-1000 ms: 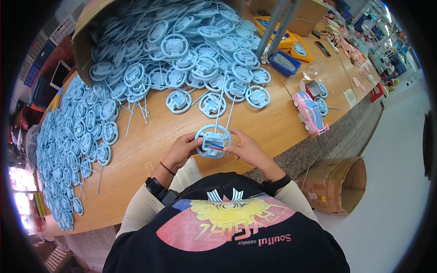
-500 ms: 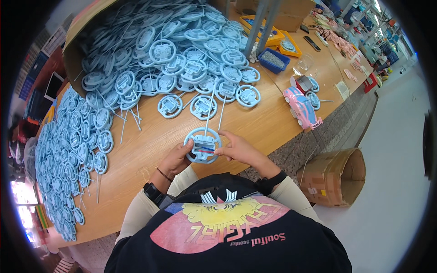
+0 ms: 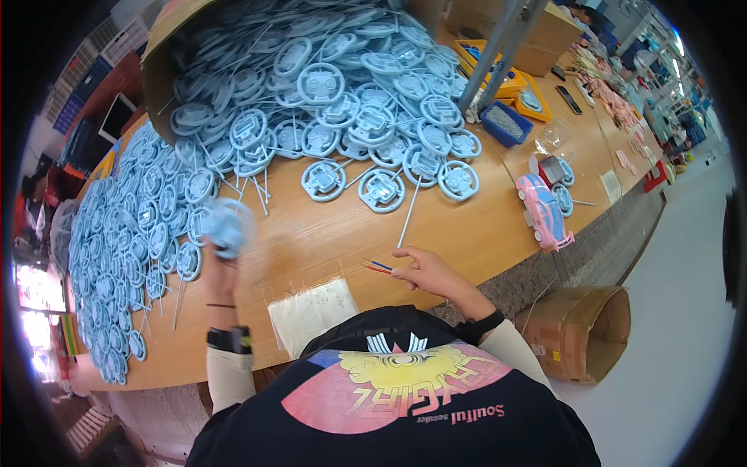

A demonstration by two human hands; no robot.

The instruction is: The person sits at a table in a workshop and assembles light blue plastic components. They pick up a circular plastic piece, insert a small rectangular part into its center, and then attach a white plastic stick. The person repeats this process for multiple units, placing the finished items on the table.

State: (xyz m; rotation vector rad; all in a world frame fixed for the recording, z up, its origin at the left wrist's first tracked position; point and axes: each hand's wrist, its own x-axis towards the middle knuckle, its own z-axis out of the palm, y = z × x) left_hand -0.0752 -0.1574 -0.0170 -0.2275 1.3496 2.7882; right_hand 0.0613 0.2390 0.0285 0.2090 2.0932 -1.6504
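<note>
While the left hand (image 3: pixel 221 268) is gripping a light-blue toy steering wheel (image 3: pixel 226 227), with motion blur hiding just how its fingers are lying, the right hand (image 3: pixel 424 271) is pinching two thin sticks (image 3: pixel 380 268), one blue and one red, between thumb and fingers. Those sticks are pointing left over the wooden table (image 3: pixel 288 233), well apart from the wheel. The wheel itself is showing against the near edge of the left pile (image 3: pixel 117 265); whether it is touching that pile, I cannot tell.

The work seems to be standing partway: one wheel is being handled, many are lying in the left pile, and a large heap (image 3: pixel 319 86) is spilling out of a cardboard box (image 3: pixel 159 86). If the left pile is taking handled wheels, the heap is probably what is left, though nothing here is confirming that.

Near the body, a pale cloth (image 3: pixel 311 315) is lying on the table. Ahead, a thin rod (image 3: pixel 409 214) is reaching from the heap's front almost to the right fingers, and more rods are jutting from both groups, likely snagging neighbours. To the right, a pink toy car (image 3: pixel 539 204) is sitting beside two more wheels; beyond it a blue tray (image 3: pixel 502 137) and a yellow tray (image 3: pixel 539 114) are standing near metal posts, which are partly blocking that corner. An open carton (image 3: pixel 572 338) is resting on the floor.
</note>
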